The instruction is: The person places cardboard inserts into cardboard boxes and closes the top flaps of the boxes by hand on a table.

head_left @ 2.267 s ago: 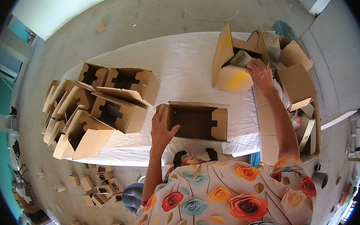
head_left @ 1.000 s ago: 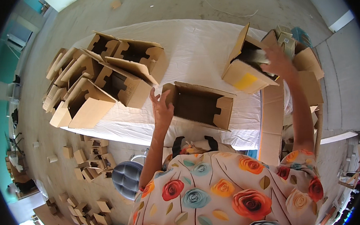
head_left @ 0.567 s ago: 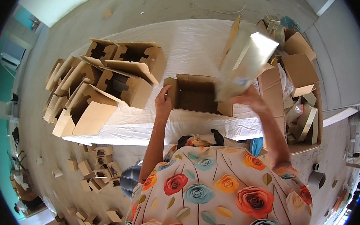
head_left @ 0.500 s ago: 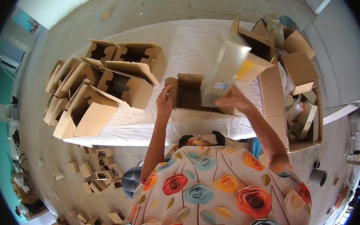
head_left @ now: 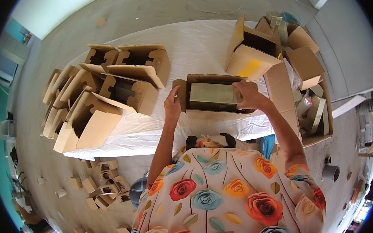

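An open brown cardboard box lies in front of me on the white cloth. Inside it, lengthwise, sits a pale gold-green rectangular box. My left hand is closed on the cardboard box's left flap, fingertips over its edge. At the other end, my right hand grips the right end of the gold-green box, thumb toward me and fingers on the far side. Part of that end is hidden by the hand.
Several open cardboard boxes stand at the left of the white-covered table. Another open box with a yellow patch stands at the right, beside a large carton holding packages. Small cardboard pieces lie on the floor.
My right hand has lowered the gold-green box from a tilted position above into the cardboard box, where it now lies flat. My left hand stays at the flap.
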Demonstrator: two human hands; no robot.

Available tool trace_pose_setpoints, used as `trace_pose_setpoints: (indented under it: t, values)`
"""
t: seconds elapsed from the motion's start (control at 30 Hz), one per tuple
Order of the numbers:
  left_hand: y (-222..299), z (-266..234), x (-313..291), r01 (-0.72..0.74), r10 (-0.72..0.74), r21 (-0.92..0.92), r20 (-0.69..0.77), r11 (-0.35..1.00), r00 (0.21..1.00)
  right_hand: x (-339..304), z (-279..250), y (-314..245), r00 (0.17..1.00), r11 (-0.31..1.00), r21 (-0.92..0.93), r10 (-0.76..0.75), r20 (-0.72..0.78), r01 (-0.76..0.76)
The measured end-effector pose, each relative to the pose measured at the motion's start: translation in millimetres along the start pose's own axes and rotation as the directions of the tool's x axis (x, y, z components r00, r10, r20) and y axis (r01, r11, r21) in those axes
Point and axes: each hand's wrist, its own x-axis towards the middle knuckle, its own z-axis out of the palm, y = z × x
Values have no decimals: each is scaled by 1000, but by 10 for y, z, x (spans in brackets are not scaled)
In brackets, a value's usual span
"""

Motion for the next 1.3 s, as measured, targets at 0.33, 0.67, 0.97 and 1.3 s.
trace_pose_setpoints:
  t: [0.33, 0.67, 0.97, 1.3]
  values:
    - [633, -6, -156, 85, -85, -115, 7, 990, 996, -168, 211, 210, 899, 979, 146, -66, -433, 142]
    - [227, -102, -343, -100, 106, -120, 40, 988, 994, -564, 675, 307, 683, 883, 454, 262, -682, 115]
    - [467, -71, -426, -100, 152, -173, 320, 980, 935, -572, 537, 89, 824, 896, 418, 120, -554, 150]
    - [177, 46, -318, 2, 85, -267, 311, 964, 947, -658, 544, 163, 978, 817, 572, 170, -122, -71]
